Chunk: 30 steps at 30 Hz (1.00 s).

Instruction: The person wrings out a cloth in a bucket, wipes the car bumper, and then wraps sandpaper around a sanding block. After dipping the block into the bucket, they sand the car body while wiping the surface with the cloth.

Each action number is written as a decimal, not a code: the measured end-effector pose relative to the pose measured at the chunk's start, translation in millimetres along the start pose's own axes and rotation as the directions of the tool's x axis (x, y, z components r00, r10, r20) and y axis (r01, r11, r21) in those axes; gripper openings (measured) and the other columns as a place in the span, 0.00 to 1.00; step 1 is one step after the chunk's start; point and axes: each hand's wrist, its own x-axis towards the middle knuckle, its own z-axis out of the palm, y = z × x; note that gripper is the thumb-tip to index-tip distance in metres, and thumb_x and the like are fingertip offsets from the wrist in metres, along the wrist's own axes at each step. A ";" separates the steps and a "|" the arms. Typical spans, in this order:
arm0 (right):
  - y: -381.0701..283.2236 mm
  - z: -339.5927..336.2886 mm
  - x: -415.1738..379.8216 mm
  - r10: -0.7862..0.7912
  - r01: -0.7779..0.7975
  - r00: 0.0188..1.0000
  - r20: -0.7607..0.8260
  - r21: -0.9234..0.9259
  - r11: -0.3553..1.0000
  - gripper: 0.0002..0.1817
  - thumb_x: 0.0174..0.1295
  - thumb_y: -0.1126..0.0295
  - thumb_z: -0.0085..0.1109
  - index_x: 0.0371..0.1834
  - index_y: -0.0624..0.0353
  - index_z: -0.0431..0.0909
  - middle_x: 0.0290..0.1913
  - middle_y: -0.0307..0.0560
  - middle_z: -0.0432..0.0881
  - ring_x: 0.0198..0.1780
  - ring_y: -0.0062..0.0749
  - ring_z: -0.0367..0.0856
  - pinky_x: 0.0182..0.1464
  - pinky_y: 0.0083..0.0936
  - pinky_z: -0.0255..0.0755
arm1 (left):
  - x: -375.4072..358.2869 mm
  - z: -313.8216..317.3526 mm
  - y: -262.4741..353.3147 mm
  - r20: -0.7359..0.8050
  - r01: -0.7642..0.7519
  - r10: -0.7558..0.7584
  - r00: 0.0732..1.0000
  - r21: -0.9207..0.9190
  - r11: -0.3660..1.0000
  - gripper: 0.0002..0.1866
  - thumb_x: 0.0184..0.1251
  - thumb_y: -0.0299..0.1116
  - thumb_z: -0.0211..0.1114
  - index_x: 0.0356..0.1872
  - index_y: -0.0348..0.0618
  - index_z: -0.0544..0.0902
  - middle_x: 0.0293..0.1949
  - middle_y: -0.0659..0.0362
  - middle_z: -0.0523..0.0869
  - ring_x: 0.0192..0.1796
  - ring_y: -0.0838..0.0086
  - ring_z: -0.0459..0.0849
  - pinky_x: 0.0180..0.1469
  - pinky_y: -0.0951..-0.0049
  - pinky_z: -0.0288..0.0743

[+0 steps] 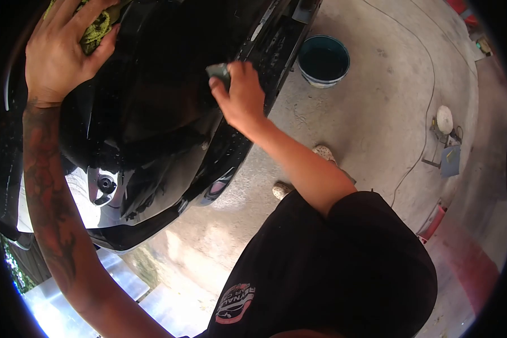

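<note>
My left hand (67, 56), on the tattooed arm, is closed around a yellow-green cloth (97, 31) over the black car panel. Part of the cloth is hidden under the fingers, and its upper end runs out of view. Against the glossy black car body (158, 73), nearer its side edge, my right hand (243, 96) grips a small grey pad (218, 72) between thumb and fingers. The pad's exact kind cannot be made out. Water drops dot the black surface around the right hand.
A bucket (323, 61) with dark liquid stands on the concrete floor (377, 101) beside the car. Farther right, a small stand (432, 163) has a grey-blue sheet (450, 161) and a round pale object (444, 119) by it. A cable (432, 84) crosses the floor.
</note>
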 end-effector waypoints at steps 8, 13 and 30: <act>23.4 2.8 39.1 -0.003 0.006 0.993 -0.120 0.027 1.000 0.19 0.67 0.61 0.68 0.53 0.59 0.75 0.53 0.54 0.78 0.55 0.57 0.77 0.51 0.50 0.80 | 5.4 -7.5 7.1 0.026 0.041 -0.040 0.999 -0.027 0.999 0.18 0.40 0.37 0.73 0.37 0.46 0.86 0.51 0.50 0.84 0.52 0.48 0.84 0.52 0.50 0.78; 20.6 2.8 16.1 -0.003 0.004 1.000 -0.024 0.054 0.999 0.20 0.68 0.59 0.68 0.54 0.59 0.75 0.52 0.56 0.79 0.55 0.58 0.77 0.56 0.48 0.75 | 10.9 -7.9 7.6 -0.004 0.005 -0.005 1.000 -0.042 0.999 0.18 0.40 0.38 0.73 0.37 0.46 0.86 0.50 0.50 0.85 0.50 0.49 0.84 0.50 0.51 0.79; 31.2 11.2 82.9 -0.383 0.415 0.890 -0.248 0.091 0.905 0.23 0.62 0.66 0.74 0.57 0.59 0.77 0.64 0.56 0.79 0.55 0.58 0.76 0.58 0.46 0.73 | -24.6 12.3 -30.7 0.177 0.050 -0.037 0.984 -0.070 0.996 0.18 0.61 0.34 0.75 0.53 0.54 0.87 0.65 0.67 0.85 0.62 0.60 0.86 0.60 0.62 0.84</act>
